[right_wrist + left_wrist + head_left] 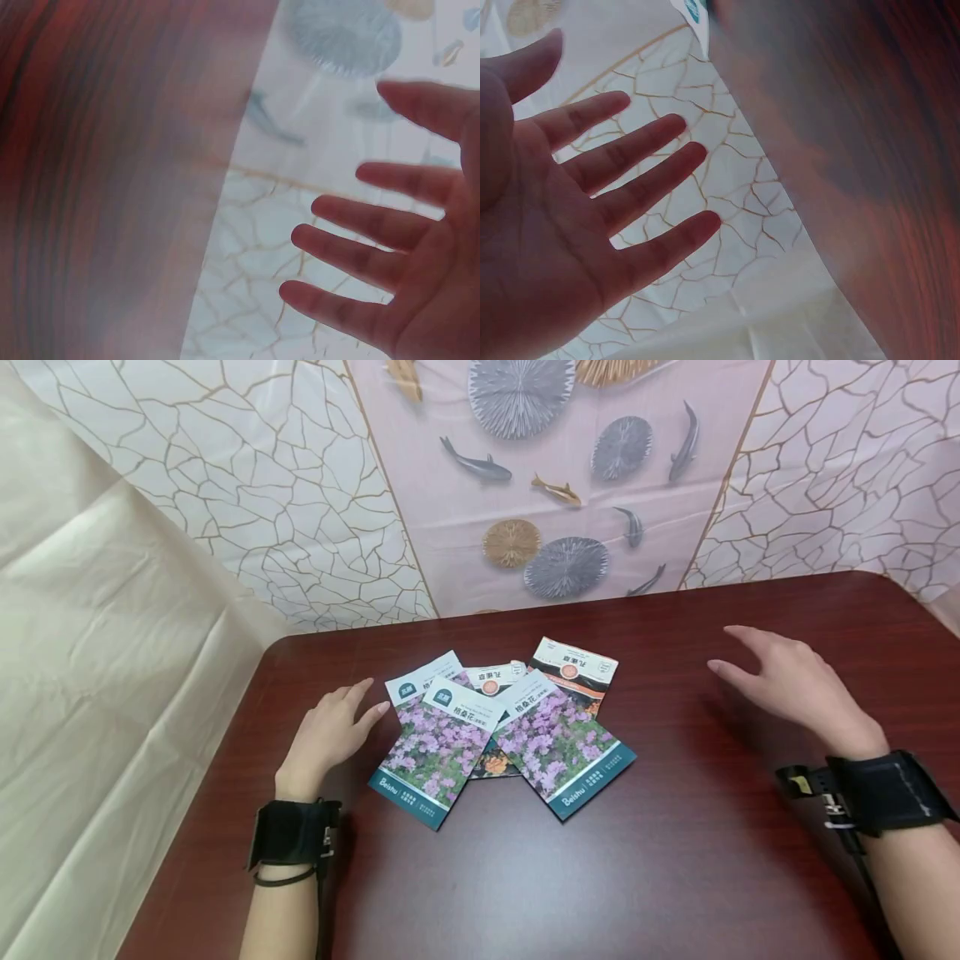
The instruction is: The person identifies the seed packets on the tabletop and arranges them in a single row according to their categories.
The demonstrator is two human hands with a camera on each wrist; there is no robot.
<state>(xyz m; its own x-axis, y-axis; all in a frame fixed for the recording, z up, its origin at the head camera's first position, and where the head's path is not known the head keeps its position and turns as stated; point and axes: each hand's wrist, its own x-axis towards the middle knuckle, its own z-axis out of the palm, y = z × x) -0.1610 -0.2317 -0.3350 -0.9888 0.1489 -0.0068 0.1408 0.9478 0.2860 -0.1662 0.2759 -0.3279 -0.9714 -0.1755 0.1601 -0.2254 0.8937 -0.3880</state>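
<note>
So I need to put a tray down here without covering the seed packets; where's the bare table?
Bare table lies in front of the seed packets, between both wrists, and between the packets and the right hand. It is crowded left of centre, where the left hand hovers beside the overlapping packets.

I see bare table (675, 860) on every side of the fanned seed packets (495, 735). My left hand (330, 731) lies just beside their left edge; my right hand (795, 681) hovers well apart.
</note>
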